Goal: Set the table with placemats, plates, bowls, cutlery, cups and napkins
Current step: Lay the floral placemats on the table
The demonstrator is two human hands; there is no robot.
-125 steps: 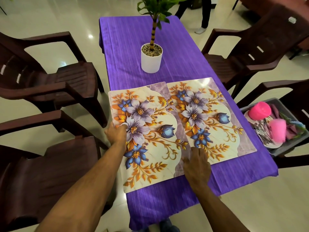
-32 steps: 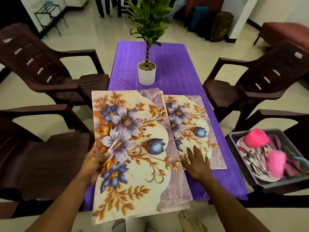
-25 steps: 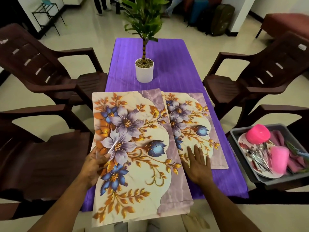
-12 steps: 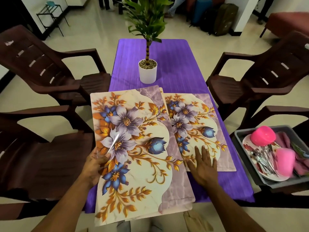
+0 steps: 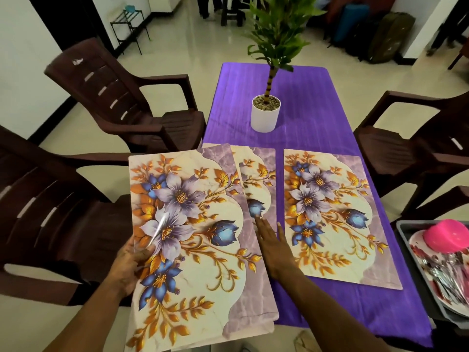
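Two placemats lie flat; left hand (image 5: 129, 262) fingers pinch raised stack's (image 5: 193, 240) edge, right hand (image 5: 272, 241) fingers straight.

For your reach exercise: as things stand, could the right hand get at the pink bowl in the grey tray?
Probably yes. The right hand lies flat on a placemat, holding nothing, and only open tablecloth separates it from the pink bowl, uncovered in the grey tray.

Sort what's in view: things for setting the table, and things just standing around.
For the job: held placemats, middle placemat, right placemat, grey tray with plate, pink bowl, cutlery.

Standing around: potted plant, chairs, luggage.
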